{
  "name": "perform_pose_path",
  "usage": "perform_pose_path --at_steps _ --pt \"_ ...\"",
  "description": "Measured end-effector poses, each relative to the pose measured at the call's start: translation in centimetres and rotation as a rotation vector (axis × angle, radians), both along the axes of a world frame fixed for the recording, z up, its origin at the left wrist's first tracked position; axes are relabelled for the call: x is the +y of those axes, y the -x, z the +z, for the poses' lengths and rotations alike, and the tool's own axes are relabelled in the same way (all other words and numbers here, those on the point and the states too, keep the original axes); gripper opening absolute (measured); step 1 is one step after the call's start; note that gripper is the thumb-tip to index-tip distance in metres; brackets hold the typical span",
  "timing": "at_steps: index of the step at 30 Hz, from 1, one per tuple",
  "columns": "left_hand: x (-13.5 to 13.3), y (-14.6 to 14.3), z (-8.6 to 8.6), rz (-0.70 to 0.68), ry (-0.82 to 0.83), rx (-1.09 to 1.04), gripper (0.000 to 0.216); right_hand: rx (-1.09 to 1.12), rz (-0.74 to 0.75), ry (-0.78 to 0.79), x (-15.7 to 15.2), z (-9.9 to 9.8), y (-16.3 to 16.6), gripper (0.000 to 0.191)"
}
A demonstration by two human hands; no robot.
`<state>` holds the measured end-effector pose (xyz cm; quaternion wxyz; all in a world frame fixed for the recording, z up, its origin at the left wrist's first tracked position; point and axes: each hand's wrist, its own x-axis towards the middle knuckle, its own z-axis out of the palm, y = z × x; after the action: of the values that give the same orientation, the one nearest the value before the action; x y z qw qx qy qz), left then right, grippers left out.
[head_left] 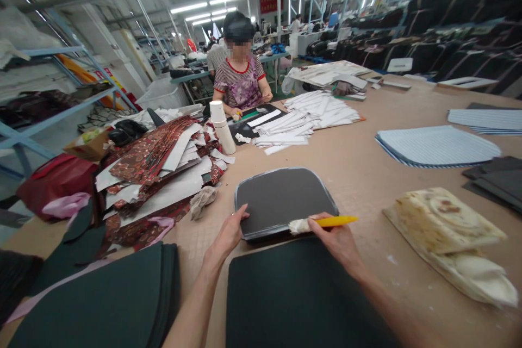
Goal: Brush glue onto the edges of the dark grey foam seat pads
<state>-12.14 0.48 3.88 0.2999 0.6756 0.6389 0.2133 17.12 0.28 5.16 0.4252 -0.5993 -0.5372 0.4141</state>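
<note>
A dark grey rounded panel (281, 198) lies on the table in front of me, with a pale, wet-looking band along its edge. My left hand (229, 235) grips its near left corner, the fingertips on the edge. In my right hand (336, 236) is a brush (335, 222) with a yellow handle, pinched close to its whitish bristles. Those bristles touch the near edge of the panel, right of its middle. Directly below, a stack of dark green-black sheets (285, 293) reaches towards me, partly hidden by my right forearm.
To the right sits a glue-crusted container (448, 223); striped panels (438, 145) lie beyond it. Dark stacked panels (106, 299) and patterned scraps (150, 157) fill the left. Across the table, near a white bottle (222, 128) and white strips (302, 117), a co-worker (240, 73) handles pieces.
</note>
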Motion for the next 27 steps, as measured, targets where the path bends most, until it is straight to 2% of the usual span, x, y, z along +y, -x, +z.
perform_pose_path --at_steps 6,8,10,12,13,15,18,22,25,27 --pt "0.4 -0.3 0.7 -0.003 0.003 0.073 0.073 -0.183 -0.116 0.034 1.8 -0.1 -8.2 0.033" --pt "0.4 -0.9 1.3 -0.004 0.002 0.108 0.072 -0.267 -0.205 0.042 2.0 0.3 -11.3 0.034" --pt "0.0 -2.4 2.2 -0.013 -0.007 0.143 0.068 -0.313 -0.327 0.02 2.2 1.1 -13.3 0.034" --pt "-0.8 -5.1 3.1 -0.031 -0.029 0.176 0.061 -0.277 -0.405 -0.018 2.6 2.4 -13.6 0.035" --pt "-1.2 -6.8 3.3 -0.043 -0.043 0.191 0.058 -0.228 -0.406 -0.034 3.1 3.0 -13.0 0.037" --pt "-1.8 -10.2 3.5 -0.048 -0.055 0.227 0.053 -0.093 -0.317 -0.05 4.4 4.2 -10.4 0.042" --pt "-1.5 -13.8 2.9 -0.021 -0.016 0.279 0.052 0.115 -0.055 -0.039 7.1 5.5 -4.3 0.046" --pt "-0.3 -14.2 1.9 -0.001 0.046 0.298 0.044 0.205 0.394 -0.005 9.4 6.5 4.1 0.034" --pt "0.2 -13.5 1.4 -0.018 0.088 0.28 0.038 0.188 0.739 0.028 9.3 6.5 9.0 0.024" --pt "0.3 -13.4 1.0 -0.025 0.124 0.268 0.038 0.175 0.888 0.044 9.0 6.1 11.5 0.017"
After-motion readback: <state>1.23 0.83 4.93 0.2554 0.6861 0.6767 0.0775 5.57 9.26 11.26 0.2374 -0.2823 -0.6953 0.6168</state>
